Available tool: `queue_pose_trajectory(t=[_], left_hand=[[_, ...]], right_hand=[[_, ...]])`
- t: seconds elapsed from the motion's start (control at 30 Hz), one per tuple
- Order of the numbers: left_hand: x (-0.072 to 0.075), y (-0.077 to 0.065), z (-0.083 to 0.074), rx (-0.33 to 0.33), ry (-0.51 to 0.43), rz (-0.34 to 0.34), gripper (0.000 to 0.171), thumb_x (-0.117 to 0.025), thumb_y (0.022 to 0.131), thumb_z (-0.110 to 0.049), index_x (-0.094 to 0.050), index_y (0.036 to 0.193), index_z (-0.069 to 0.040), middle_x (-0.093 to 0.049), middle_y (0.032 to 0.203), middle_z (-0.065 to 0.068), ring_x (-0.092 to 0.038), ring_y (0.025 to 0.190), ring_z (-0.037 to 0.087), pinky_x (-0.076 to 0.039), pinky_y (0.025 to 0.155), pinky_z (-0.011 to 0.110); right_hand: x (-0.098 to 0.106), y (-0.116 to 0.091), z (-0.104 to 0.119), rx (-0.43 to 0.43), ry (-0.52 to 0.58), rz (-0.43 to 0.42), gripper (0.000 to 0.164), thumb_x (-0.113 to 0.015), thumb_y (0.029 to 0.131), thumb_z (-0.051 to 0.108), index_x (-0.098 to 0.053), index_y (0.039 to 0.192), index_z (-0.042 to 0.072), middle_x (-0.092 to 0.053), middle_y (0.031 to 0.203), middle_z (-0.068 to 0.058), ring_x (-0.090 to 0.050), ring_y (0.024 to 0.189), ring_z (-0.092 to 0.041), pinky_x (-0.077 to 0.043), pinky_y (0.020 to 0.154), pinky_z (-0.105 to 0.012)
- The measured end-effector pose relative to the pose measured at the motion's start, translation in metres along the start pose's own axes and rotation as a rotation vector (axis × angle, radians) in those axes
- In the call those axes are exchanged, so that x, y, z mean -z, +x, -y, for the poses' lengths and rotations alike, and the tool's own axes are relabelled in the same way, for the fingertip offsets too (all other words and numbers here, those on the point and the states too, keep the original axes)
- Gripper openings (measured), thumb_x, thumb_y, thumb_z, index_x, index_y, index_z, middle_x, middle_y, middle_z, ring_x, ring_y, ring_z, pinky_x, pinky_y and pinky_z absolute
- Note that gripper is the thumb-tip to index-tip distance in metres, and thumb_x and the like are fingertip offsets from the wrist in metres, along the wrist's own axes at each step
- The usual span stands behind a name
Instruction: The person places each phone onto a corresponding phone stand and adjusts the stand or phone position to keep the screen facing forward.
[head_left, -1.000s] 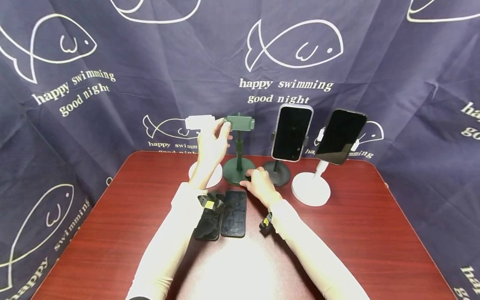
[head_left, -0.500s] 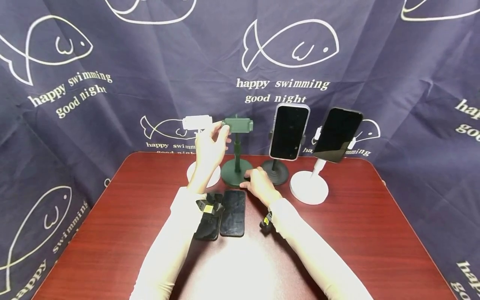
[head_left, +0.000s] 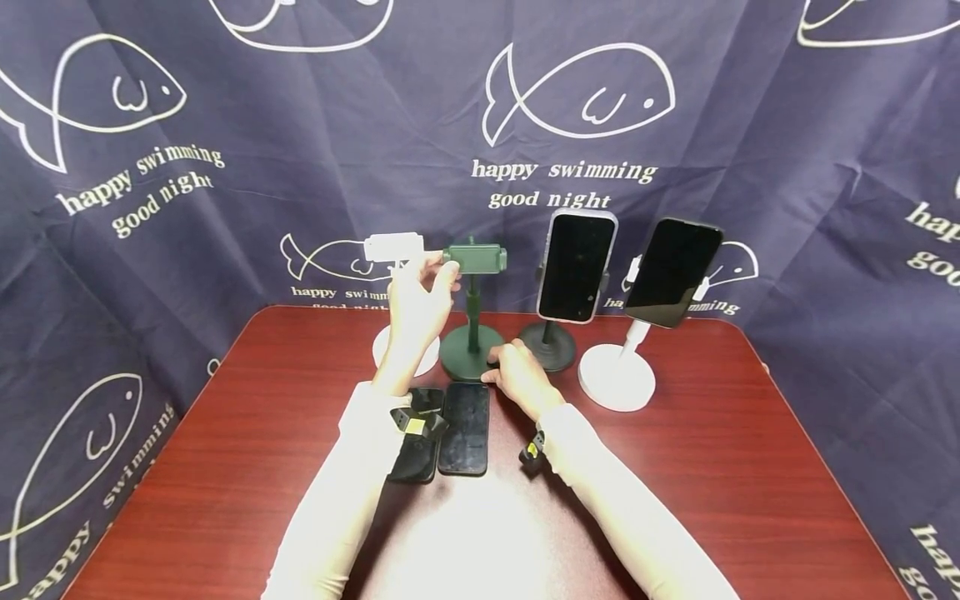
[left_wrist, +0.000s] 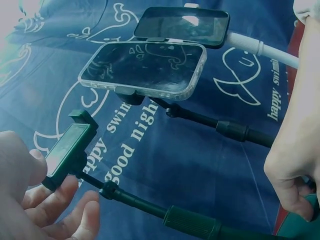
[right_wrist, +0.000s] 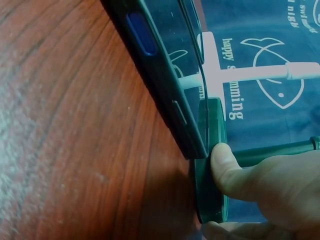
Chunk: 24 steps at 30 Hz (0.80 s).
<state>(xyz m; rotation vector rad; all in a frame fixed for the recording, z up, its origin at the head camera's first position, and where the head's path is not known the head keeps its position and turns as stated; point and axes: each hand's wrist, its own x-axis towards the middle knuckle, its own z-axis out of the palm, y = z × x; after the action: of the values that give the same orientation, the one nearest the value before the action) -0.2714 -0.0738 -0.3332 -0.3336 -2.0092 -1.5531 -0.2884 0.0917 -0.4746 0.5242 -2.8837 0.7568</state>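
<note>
Between my two hands stands a green phone stand (head_left: 472, 310) with a round base and a bare clamp at its top. My left hand (head_left: 420, 304) pinches the clamp's left end, thumb in front and fingers behind, as the left wrist view shows. Down at the base, my right hand (head_left: 522, 379) grips the rim, with the thumb (right_wrist: 226, 167) lying on its upper face. Two dark phones lie just in front: the right phone (head_left: 465, 429) is close to the base's front rim, and the left phone (head_left: 416, 458) is partly under my left wrist.
A white stand (head_left: 395, 247) with a bare clamp is at the left, partly behind my left arm. To the right, a black stand (head_left: 547, 346) holds an upright phone (head_left: 577, 267), and a white stand (head_left: 617, 377) holds a tilted phone (head_left: 673, 271). A fish-print cloth (head_left: 337, 167) hangs behind the table.
The green stand has slid slightly toward me, its base now nearer the lying phones. Both hands keep their holds and have come along with it.
</note>
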Motion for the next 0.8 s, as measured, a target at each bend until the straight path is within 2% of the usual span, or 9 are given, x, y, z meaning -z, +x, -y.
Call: queue_pose_trajectory(t=[0.13,0.27,0.4,0.57,0.8], left_hand=[[-0.0003,-0.0030,-0.0002,-0.034,0.005,-0.019,0.020,-0.064,0.092,-0.012,-0.064,0.107,0.001,-0.072,0.082,0.017,-0.069,0.072,0.021,-0.055,0.064,0.036],[-0.0015,-0.0051,0.0003,-0.057,-0.005,-0.042,0.020,-0.065,0.092,-0.012,-0.064,0.107,0.002,-0.072,0.083,0.017,-0.069,0.073,0.023,-0.056,0.070,0.043],[-0.0019,-0.0057,0.0001,-0.077,0.011,-0.058,0.020,-0.064,0.092,-0.011,-0.064,0.107,0.002,-0.072,0.081,0.017,-0.069,0.073,0.022,-0.055,0.075,0.041],[-0.0007,-0.0072,0.0002,-0.068,0.016,-0.050,0.019,-0.065,0.092,-0.012,-0.065,0.108,-0.001,-0.073,0.080,0.014,-0.069,0.073,0.018,-0.055,0.078,0.039],[0.0002,-0.0106,0.0007,-0.064,0.025,-0.059,0.019,-0.065,0.092,-0.012,-0.065,0.108,-0.001,-0.073,0.079,0.015,-0.069,0.075,0.019,-0.054,0.074,0.040]], right_hand=[[0.0001,-0.0022,-0.0008,0.014,0.006,0.001,0.019,-0.085,0.072,0.022,-0.071,0.081,0.013,-0.067,0.080,-0.005,-0.056,0.091,-0.028,-0.051,0.077,-0.043],[0.0006,-0.0036,-0.0015,0.012,0.010,0.010,0.021,-0.084,0.073,0.023,-0.072,0.087,0.012,-0.068,0.087,-0.007,-0.056,0.095,-0.027,-0.052,0.079,-0.043],[0.0015,-0.0044,-0.0011,-0.007,0.010,0.010,0.023,-0.084,0.073,0.024,-0.073,0.091,0.014,-0.067,0.092,-0.009,-0.056,0.097,-0.026,-0.052,0.080,-0.044],[0.0011,-0.0054,-0.0005,-0.020,0.004,0.011,0.024,-0.084,0.073,0.025,-0.074,0.092,0.015,-0.066,0.092,-0.009,-0.057,0.097,-0.026,-0.053,0.079,-0.044],[0.0006,-0.0095,0.0008,-0.036,0.010,0.023,0.027,-0.084,0.075,0.025,-0.075,0.097,0.013,-0.065,0.098,-0.011,-0.057,0.101,-0.026,-0.053,0.083,-0.044]])
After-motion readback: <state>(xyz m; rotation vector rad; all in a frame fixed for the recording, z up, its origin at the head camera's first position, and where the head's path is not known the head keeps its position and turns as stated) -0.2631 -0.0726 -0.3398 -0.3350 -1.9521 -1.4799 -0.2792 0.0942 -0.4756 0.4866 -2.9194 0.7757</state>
